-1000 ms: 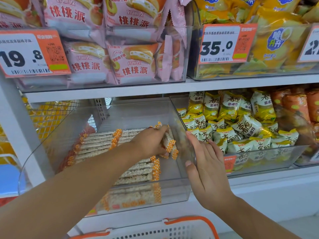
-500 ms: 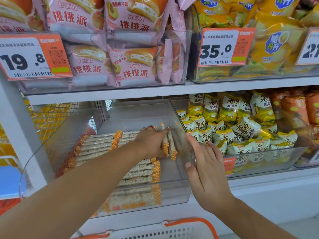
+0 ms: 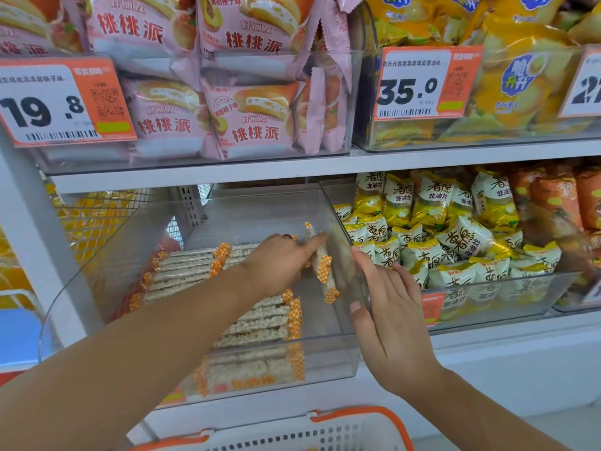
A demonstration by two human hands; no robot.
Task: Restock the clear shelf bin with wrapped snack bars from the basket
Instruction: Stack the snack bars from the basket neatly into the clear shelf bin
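Observation:
The clear shelf bin (image 3: 325,356) stands pulled forward on the lower shelf. Rows of wrapped snack bars (image 3: 185,271) with orange-checked ends lie flat in it. My left hand (image 3: 279,262) reaches deep into the bin, fingers on a few bars (image 3: 322,265) that stand tilted against the right wall. My right hand (image 3: 387,317) rests flat on the outside of the bin's right wall, thumb hooked on the front corner. The white basket with orange rim (image 3: 325,428) shows at the bottom edge; its contents are hidden.
A neighbouring clear bin (image 3: 507,297) of yellow snack packs sits directly right. Pink pie packs (image 3: 253,118) and yellow bags (image 3: 520,76) fill the upper shelf, with price tags (image 3: 61,102) in front. A wire rack (image 3: 97,216) is on the left.
My left hand has flattened and pushed the held bars toward the bin's right wall, where they stand more upright. My right hand has stayed on the wall.

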